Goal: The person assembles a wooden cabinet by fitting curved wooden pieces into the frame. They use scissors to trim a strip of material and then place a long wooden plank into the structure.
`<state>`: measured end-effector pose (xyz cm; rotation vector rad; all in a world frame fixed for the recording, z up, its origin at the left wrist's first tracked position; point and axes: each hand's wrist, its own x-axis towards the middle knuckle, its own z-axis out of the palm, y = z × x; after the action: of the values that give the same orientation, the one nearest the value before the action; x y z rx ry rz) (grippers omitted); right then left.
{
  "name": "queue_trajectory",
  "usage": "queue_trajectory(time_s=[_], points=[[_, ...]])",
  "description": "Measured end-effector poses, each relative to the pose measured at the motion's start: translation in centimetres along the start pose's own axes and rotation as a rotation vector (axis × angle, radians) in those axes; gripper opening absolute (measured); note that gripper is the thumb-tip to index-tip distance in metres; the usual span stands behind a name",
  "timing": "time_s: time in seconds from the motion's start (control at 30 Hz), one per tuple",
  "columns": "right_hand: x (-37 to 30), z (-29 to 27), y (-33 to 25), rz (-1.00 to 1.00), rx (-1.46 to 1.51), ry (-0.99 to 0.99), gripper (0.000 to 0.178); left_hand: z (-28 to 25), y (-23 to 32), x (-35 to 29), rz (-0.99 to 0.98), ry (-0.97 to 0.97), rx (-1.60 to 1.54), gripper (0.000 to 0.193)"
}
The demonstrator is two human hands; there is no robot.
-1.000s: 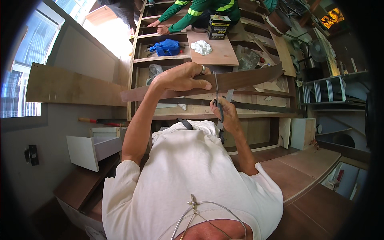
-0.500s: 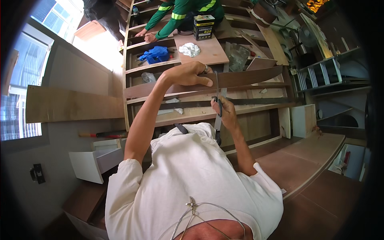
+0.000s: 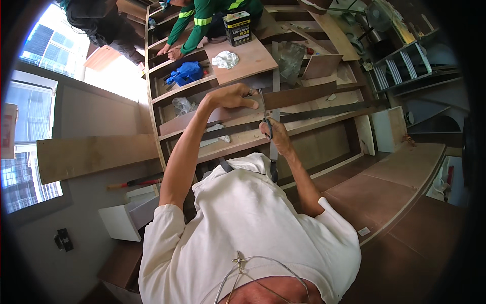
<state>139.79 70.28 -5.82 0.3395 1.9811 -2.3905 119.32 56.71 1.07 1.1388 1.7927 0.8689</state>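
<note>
The dark laminate strip point(image 3: 298, 95) lies across the wooden shelf frame point(image 3: 167, 114), its long axis running left to right and tilting up toward the right. The left hand point(image 3: 234, 96) is clamped over the strip near its middle, fingers curled over the top edge, pressing it flat. Just below, the right hand point(image 3: 273, 133) is closed around the handles of a pair of scissors point(image 3: 272, 144) (blades pointing up toward the strip, as far as the view tells). So the strip sits directly above the scissors, and the blades stand nearly square to its length, meeting it just right of the left hand's hold. The right hand is the nearer one to that lower edge.

Further up on the frame sit a blue cloth point(image 3: 185, 73), a white rag point(image 3: 225, 59) and an adhesive can point(image 3: 238, 28), where a co-worker's hand point(image 3: 174, 52) in a green sleeve rests on a board.
</note>
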Motion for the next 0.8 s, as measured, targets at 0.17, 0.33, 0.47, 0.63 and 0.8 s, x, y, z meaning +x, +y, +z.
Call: queue_trajectory(time_s=[0.17, 0.33, 0.47, 0.63, 0.8], points=[[0.1, -2.1, 1.3, 0.028, -0.028, 0.015, 0.032, 0.7, 0.5, 1.6, -0.04, 0.016, 0.087, 0.044], [0.6, -4.4, 2.2, 0.018, -0.038, -0.003, 0.033, 1.8, 0.2, 3.1, -0.061, 0.048, 0.071, 0.046], [1.0, -5.5, 1.7, 0.004, -0.057, -0.027, 0.034, 3.1, -1.5, 3.6, -0.091, 0.074, 0.031, 0.046], [1.8, -7.4, 1.8, -0.035, -0.048, 0.022, 0.033, 3.3, -0.1, 2.7, -0.07, 0.15, 0.024, 0.042], [2.5, -7.6, 1.1, -0.119, -0.053, -0.03, 0.036, 2.5, -1.1, 1.3, -0.11, 0.241, 0.039, 0.038]])
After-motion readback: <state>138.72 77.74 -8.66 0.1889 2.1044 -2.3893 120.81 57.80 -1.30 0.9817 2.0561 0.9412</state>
